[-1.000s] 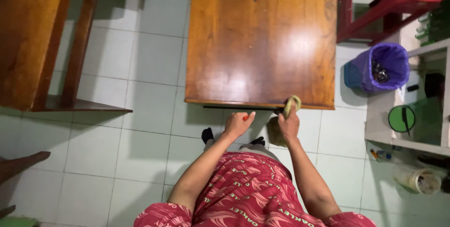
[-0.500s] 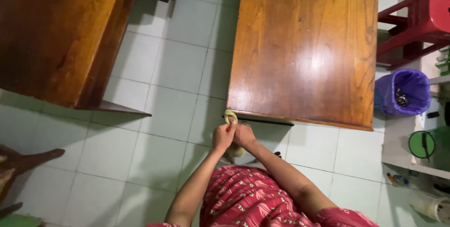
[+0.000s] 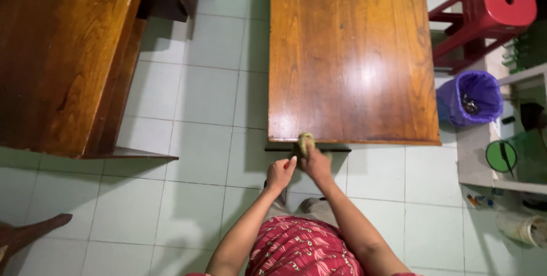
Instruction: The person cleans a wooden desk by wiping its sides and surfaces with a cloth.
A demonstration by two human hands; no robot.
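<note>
You had no signs or screens in view. Packaging only — a small crumpled wrapper (image 3: 469, 105) lay inside the purple-lined bin (image 3: 456, 102) at right, and a pale plastic tub (image 3: 519, 228) with unreadable contents sat on the floor, bottom right corner.

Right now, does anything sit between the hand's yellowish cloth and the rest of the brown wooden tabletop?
Nothing visible does. The right hand holds the yellowish cloth at the near edge of the glossy brown wooden table, whose top looks bare.
</note>
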